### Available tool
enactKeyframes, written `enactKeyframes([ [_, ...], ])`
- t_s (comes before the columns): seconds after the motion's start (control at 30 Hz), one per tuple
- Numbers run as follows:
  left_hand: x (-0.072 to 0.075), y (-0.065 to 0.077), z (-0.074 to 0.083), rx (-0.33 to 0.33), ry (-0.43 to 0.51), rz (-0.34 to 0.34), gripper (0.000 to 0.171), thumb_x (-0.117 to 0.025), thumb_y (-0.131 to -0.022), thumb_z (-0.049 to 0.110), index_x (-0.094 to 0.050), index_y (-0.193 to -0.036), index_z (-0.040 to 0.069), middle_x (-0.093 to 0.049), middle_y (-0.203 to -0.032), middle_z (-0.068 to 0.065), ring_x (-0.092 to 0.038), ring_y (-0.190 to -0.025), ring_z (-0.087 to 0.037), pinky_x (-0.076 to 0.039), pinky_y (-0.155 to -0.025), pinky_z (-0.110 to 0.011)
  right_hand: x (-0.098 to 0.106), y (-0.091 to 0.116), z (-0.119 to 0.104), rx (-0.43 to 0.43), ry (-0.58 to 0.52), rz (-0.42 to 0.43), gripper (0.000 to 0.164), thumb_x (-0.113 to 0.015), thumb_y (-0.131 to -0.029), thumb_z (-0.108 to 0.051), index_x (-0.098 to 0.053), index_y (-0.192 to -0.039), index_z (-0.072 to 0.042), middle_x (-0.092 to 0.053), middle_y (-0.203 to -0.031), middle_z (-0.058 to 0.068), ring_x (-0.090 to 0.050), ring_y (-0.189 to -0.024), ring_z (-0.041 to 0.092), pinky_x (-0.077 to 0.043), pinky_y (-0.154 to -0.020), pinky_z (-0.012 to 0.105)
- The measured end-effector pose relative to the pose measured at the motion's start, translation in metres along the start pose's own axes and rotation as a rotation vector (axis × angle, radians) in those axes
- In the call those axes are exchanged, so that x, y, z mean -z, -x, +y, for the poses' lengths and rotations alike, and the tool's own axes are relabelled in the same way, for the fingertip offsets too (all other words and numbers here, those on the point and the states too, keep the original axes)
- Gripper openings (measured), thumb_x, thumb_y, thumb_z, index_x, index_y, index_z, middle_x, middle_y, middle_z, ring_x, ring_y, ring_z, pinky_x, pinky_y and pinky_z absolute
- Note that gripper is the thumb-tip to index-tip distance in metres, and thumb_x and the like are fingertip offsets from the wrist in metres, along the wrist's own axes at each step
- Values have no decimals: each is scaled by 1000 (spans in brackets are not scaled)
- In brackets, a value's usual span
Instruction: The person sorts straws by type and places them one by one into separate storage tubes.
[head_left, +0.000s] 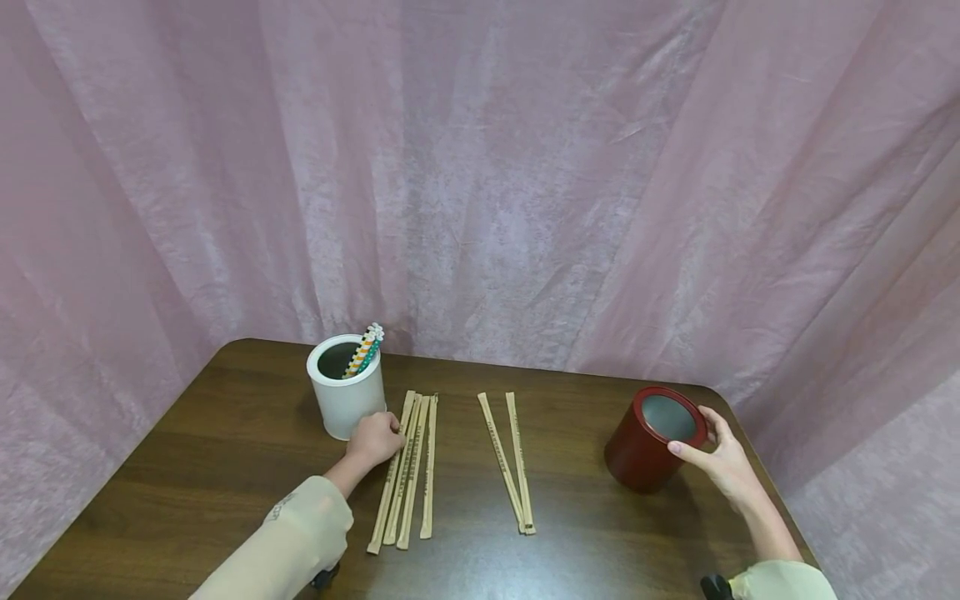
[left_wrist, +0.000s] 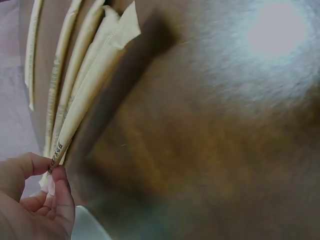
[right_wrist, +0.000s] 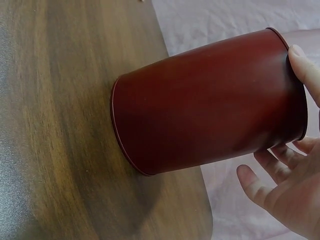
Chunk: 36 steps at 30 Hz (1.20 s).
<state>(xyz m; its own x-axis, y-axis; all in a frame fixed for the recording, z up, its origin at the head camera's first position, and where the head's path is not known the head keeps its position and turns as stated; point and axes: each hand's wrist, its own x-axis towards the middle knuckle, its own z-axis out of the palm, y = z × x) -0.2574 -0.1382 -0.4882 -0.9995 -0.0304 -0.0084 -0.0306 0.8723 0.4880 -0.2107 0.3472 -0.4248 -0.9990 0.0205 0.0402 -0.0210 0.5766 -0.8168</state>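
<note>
I count six paper-wrapped sticks (head_left: 431,467) in all. Four make up the set left of the middle of my one tabletop (head_left: 577,467), and one of those four is pinched in my left hand (head_left: 375,439); the remaining pair (head_left: 521,463) lies around the middle, nearer the right edge. My cans number two: one white can (head_left: 351,408) near the far left corner, one red can (head_left: 637,454) by the right edge, in my right hand (head_left: 720,462). The white can holds at least two patterned sticks (head_left: 365,350), too bunched for me to count exactly.
</note>
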Motion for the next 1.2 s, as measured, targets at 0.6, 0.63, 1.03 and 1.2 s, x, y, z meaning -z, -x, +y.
enactKeyframes([
  [0.6, 47, -28, 75, -64, 488, -203, 18, -59, -75, 7, -54, -91, 1, -62, -69, -5, -59, -57, -13, -48, -52, -24, -4, -2, -1, -19, -2, 19, 85, -63, -81, -26, -6, -141, -3, -28, -134, 25, -27, -120, 35, -33, -88, 55],
  [0.63, 49, -30, 81, -64, 529, -218, 18, -60, -76, 8, -53, -92, 1, -62, -70, -6, -58, -57, -12, -48, -53, -25, -5, -2, -1, -20, -5, 22, 85, -63, -81, -26, -6, -141, -3, -29, -134, 25, -27, -120, 35, -33, -88, 54],
  [1.03, 61, -33, 153, -66, 888, -257, 28, -61, -81, 10, -48, -105, 4, -64, -85, -8, -61, -67, -14, -50, -62, -24, -11, -1, -4, -6, -28, 47, 83, -64, -80, -23, -10, -139, 0, -32, -133, 26, -30, -119, 34, -34, -88, 51],
  [1.2, 60, -31, 181, -57, 1026, -209, 29, -60, -82, 9, -48, -107, 3, -63, -88, -8, -60, -67, -13, -50, -61, -21, -12, 0, -4, -4, -37, 55, 82, -64, -80, -22, -12, -139, 0, -32, -132, 25, -30, -118, 33, -34, -88, 51],
])
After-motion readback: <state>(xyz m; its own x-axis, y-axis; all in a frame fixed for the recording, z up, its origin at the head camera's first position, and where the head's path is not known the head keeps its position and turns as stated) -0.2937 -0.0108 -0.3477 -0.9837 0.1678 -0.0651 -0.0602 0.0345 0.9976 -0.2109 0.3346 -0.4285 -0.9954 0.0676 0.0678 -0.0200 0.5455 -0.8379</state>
